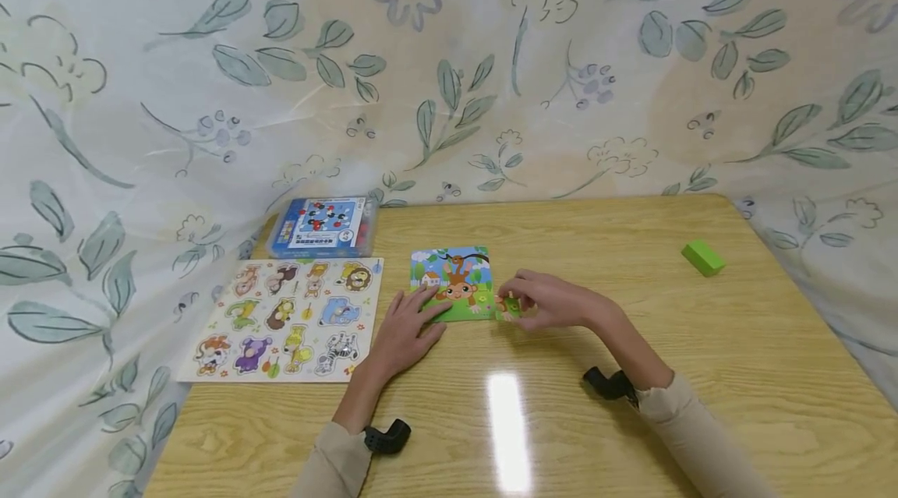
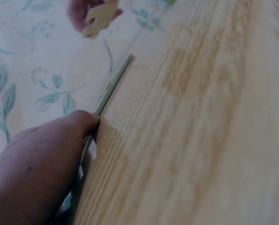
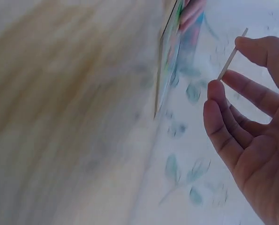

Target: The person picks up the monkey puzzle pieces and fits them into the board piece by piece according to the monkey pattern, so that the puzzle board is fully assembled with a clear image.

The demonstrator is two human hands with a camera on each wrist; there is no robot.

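A square monkey jigsaw puzzle (image 1: 459, 289) lies flat on the table. My left hand (image 1: 407, 333) rests on its lower left part, fingers spread and fairly straight; in the left wrist view the thumb of that hand (image 2: 45, 164) lies along the puzzle's edge (image 2: 115, 86). Just off the puzzle's lower right corner, my right hand (image 1: 547, 301) pinches a small jigsaw piece (image 1: 507, 308) printed in green and brown. Seen edge-on in the right wrist view, the thin piece (image 3: 232, 57) is between thumb and fingertips, raised above the tabletop. Its knobbed pale back (image 2: 101, 19) shows in the left wrist view.
Left of the puzzle lies a white animal board (image 1: 309, 330) with several animal shapes. Behind it sits a clear plastic box (image 1: 324, 227) with a blue and white label. A green block (image 1: 703, 257) stands at the far right. Flowered cloth (image 1: 449, 69) hangs behind the table (image 1: 603, 233).
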